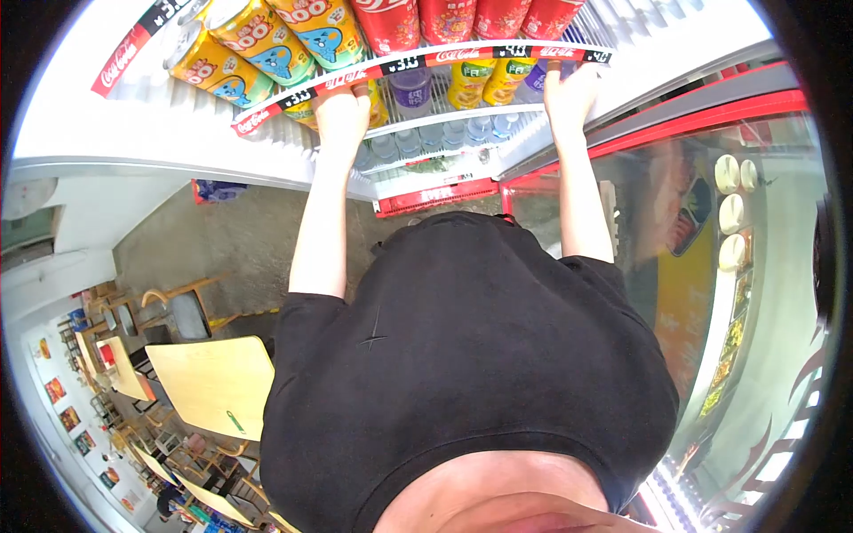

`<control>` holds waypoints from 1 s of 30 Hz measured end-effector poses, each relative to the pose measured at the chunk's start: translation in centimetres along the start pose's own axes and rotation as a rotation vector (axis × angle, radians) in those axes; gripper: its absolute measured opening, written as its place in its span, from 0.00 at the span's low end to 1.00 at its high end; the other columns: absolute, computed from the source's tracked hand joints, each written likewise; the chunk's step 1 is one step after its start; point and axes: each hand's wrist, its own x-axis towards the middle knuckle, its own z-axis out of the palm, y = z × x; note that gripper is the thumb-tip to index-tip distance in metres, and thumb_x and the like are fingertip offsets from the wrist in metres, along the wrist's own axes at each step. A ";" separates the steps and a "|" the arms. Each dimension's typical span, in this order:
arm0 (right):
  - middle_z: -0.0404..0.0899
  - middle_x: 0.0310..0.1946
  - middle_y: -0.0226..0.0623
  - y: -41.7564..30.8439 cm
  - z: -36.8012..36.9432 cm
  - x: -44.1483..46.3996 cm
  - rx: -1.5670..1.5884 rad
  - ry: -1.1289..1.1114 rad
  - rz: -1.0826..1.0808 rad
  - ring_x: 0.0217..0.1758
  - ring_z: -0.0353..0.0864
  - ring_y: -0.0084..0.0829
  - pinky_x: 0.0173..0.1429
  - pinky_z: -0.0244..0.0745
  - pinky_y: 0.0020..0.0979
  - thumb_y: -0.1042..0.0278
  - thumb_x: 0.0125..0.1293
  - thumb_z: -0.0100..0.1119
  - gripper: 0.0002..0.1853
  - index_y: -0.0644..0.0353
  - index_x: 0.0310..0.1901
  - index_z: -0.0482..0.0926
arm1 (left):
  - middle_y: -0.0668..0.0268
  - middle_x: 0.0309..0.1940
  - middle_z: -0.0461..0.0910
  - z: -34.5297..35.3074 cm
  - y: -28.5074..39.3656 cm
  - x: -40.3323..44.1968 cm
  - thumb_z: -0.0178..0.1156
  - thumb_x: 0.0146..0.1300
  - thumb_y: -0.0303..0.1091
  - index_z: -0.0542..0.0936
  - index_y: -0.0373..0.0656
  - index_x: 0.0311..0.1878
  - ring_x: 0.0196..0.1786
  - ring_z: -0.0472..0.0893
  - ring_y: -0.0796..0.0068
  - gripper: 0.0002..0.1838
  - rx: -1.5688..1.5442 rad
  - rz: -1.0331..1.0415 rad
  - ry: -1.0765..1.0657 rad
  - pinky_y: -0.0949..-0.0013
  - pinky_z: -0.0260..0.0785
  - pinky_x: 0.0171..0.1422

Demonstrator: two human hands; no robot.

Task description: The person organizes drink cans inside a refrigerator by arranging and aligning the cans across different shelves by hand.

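Observation:
A wire refrigerator shelf fronted by a Coca-Cola price strip (pixel 458 56) crosses the top of the view. My left hand (pixel 344 114) is closed on its front edge, left of the middle, with the fingertips partly hidden by the strip. Further right, my right hand (pixel 573 93) grips the same edge near its right end. Yellow-orange drink cans (pixel 258 40) stand on the shelf above my left hand, and red cans (pixel 447 19) stand towards the right. Below the strip, on a lower level, are a purple-labelled bottle (pixel 411 93) and yellow bottles (pixel 471 84).
Clear bottles (pixel 431 138) fill a lower shelf above the fridge's red base panel (pixel 435 197). The glass door (pixel 657 195) stands open at the right. Behind on the left are a wooden table (pixel 209 377) and chairs (pixel 188 313).

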 end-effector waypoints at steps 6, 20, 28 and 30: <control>0.78 0.45 0.55 -1.7 -1.3 -1.5 0.023 0.278 -0.110 0.51 0.80 0.52 0.56 0.75 0.48 0.65 0.63 0.71 0.27 0.70 0.58 0.72 | 0.44 0.46 0.83 0.3 -0.1 0.3 0.62 0.66 0.35 0.83 0.35 0.48 0.50 0.80 0.39 0.13 -0.013 0.008 0.048 0.44 0.71 0.58; 0.85 0.22 0.39 -4.5 4.1 -9.3 0.323 -0.448 0.217 0.26 0.87 0.33 0.36 0.80 0.34 0.51 0.63 0.73 0.25 0.67 0.49 0.83 | 0.46 0.32 0.84 -0.3 0.3 0.3 0.64 0.65 0.37 0.83 0.35 0.39 0.33 0.84 0.44 0.12 -0.050 0.222 0.257 0.48 0.75 0.40; 0.84 0.18 0.37 -3.3 7.3 -11.0 0.255 -0.465 0.206 0.25 0.87 0.32 0.37 0.81 0.34 0.49 0.63 0.71 0.30 0.68 0.55 0.82 | 0.47 0.30 0.82 0.3 -0.7 0.1 0.63 0.66 0.37 0.82 0.36 0.36 0.32 0.82 0.45 0.11 -0.001 0.229 0.215 0.49 0.74 0.39; 0.85 0.22 0.39 -3.8 6.7 -10.5 0.229 -0.498 0.191 0.29 0.88 0.40 0.41 0.81 0.39 0.51 0.61 0.72 0.29 0.69 0.54 0.81 | 0.47 0.30 0.82 0.3 -0.6 0.1 0.63 0.66 0.37 0.82 0.36 0.36 0.33 0.83 0.45 0.11 0.003 0.234 0.233 0.49 0.74 0.40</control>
